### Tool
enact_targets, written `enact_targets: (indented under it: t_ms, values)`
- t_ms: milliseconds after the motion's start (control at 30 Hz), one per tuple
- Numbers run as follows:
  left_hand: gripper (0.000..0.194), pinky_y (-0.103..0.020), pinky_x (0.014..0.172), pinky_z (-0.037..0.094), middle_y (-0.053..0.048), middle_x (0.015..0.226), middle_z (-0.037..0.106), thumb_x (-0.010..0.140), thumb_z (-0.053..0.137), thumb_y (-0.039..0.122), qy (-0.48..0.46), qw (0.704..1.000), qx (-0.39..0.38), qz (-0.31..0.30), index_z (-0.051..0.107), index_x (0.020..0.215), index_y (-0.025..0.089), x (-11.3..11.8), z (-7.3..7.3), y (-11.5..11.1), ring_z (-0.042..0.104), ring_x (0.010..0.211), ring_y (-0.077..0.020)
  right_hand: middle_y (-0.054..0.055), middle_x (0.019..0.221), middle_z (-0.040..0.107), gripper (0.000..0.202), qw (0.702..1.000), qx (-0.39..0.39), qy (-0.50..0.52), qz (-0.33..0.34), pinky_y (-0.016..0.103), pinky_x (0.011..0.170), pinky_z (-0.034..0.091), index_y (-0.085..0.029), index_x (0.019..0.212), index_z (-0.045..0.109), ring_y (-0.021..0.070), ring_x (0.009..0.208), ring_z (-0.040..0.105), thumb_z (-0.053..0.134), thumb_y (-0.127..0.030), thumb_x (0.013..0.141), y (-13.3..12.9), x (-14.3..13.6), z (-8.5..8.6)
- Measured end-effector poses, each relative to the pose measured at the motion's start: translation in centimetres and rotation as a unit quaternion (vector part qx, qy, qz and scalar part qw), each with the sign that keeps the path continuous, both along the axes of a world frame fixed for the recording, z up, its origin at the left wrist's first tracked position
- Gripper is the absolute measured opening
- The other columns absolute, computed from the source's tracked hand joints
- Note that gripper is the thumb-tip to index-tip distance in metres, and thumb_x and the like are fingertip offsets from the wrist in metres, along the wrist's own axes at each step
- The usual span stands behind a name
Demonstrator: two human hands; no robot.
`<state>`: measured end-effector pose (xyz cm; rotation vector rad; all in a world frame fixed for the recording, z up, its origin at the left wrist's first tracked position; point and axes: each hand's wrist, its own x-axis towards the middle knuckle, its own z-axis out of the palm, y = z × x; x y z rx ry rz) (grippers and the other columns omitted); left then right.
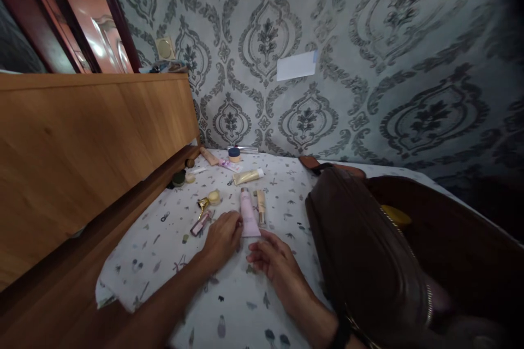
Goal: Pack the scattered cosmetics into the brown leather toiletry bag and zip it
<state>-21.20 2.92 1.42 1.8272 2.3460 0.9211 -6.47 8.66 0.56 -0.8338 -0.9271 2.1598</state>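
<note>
Patterned grey wallpaper (224,53) is seen behind a white printed sheet (239,313), which is bounded on the left by a wooden panel (102,125). A pink tube (248,214) is laid flat near the middle of the sheet, its flat wide end directed toward the wearer and its narrower end toward the wall. Left hand (224,233) is placed at the tube's left edge; whether its grip is pinched on the tube cannot be told, the fingertips being partly hidden. Right hand (278,262) is held just beside the wide end, its grip loosely spread with fingers curved; contact with the tube cannot be confirmed. A beige tube (261,206) is positioned just right of the pink one, and a pale yellow tube (248,176) is set beyond both. A small pink vial (200,223) and a gold-coloured item (203,203) are noted to the left. Nearer the wall, a dark-lidded jar (234,155) is observed. Much of the right side is occupied by a brown bag (356,229).
</note>
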Motion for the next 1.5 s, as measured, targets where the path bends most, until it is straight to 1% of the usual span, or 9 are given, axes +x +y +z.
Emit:
enact_targets:
  t_ms: [267,433,600,933,1000,1100,1233,1367,1500]
  values:
    - [0.013,-0.037,0.089,0.044,-0.007,0.101,0.062,0.096,0.046,0.018,0.078,0.995,0.040,-0.040,0.059,0.096,0.020,0.0,1.6,2.9,0.052,0.099,-0.0242,0.004,0.068,0.074,0.082,0.999,-0.030,0.035,-0.027,0.025,0.055,0.048,-0.013,0.111,0.053,0.0164,0.057,0.067,0.092,-0.040,0.045,-0.1,0.7,-0.3]
    - [0.016,-0.040,0.094,0.042,-0.010,0.105,0.067,0.098,0.047,0.025,0.122,0.990,-0.054,-0.035,0.061,0.103,0.018,0.6,3.3,6.8,0.053,0.106,-0.0265,0.005,0.065,0.074,0.083,0.997,-0.061,0.035,-0.031,0.023,0.054,0.048,-0.014,0.107,0.053,0.0156,0.055,0.066,0.094,-0.036,0.038,0.3,0.7,0.5]
    - [0.041,-0.048,0.095,0.040,-0.016,0.112,0.068,0.092,0.055,0.050,0.171,0.977,-0.127,-0.027,0.058,0.113,0.015,2.0,3.1,7.9,0.052,0.113,-0.0340,0.005,0.062,0.074,0.079,0.996,-0.076,0.036,-0.041,0.020,0.051,0.047,-0.017,0.096,0.053,0.0146,0.052,0.066,0.096,-0.033,0.032,0.6,0.7,0.7]
    - [0.025,-0.043,0.096,0.042,-0.015,0.114,0.067,0.089,0.048,0.017,0.139,0.982,-0.128,-0.019,0.057,0.113,0.013,2.5,3.6,6.7,0.055,0.112,-0.0297,0.005,0.066,0.075,0.071,0.994,-0.084,0.072,-0.024,0.021,0.053,0.049,-0.017,0.094,0.058,0.0146,0.055,0.067,0.098,-0.037,0.039,0.8,1.0,0.4]
    - [0.024,-0.039,0.094,0.044,-0.014,0.113,0.067,0.089,0.045,0.014,0.103,0.991,-0.088,-0.019,0.059,0.109,0.014,1.9,3.7,6.3,0.058,0.107,-0.0267,0.005,0.068,0.075,0.071,0.991,-0.093,0.089,-0.034,0.020,0.053,0.049,-0.017,0.095,0.059,0.0141,0.056,0.067,0.098,-0.038,0.040,0.7,1.1,0.4]
    - [0.014,-0.033,0.080,0.048,-0.008,0.095,0.069,0.085,0.052,0.019,-0.074,0.996,0.003,-0.048,0.062,0.094,0.017,0.3,4.1,5.5,0.062,0.088,-0.0221,0.004,0.068,0.074,0.069,0.986,-0.099,0.118,-0.059,0.019,0.052,0.047,-0.017,0.092,0.059,0.0134,0.055,0.066,0.098,-0.043,0.041,0.5,1.1,0.6]
    - [0.026,-0.025,0.057,0.041,0.001,0.068,0.061,0.081,0.064,0.043,-0.299,0.944,0.003,-0.142,0.066,0.090,0.019,-2.8,5.0,4.9,0.052,0.060,-0.0148,0.002,0.063,0.071,0.056,0.983,-0.106,0.125,-0.085,0.020,0.047,0.043,-0.018,0.084,0.058,0.0130,0.051,0.064,0.092,-0.052,0.054,0.7,0.8,0.6]
    - [0.027,-0.022,0.056,0.035,0.005,0.056,0.053,0.079,0.069,0.044,-0.377,0.914,0.003,-0.149,0.067,0.084,0.017,-4.2,5.4,4.3,0.047,0.055,-0.0114,0.003,0.058,0.068,0.048,0.984,-0.097,0.117,-0.089,0.020,0.044,0.041,-0.016,0.073,0.058,0.0111,0.046,0.059,0.087,-0.053,0.064,1.0,0.7,0.4]
    - [0.035,-0.022,0.051,0.031,0.007,0.052,0.047,0.077,0.070,0.051,-0.415,0.898,0.005,-0.147,0.063,0.080,0.016,-4.2,5.2,4.3,0.040,0.048,-0.0089,0.001,0.057,0.067,0.051,0.985,-0.091,0.128,-0.072,0.018,0.043,0.036,-0.016,0.071,0.059,0.0088,0.045,0.056,0.092,-0.051,0.054,1.1,0.9,0.2]
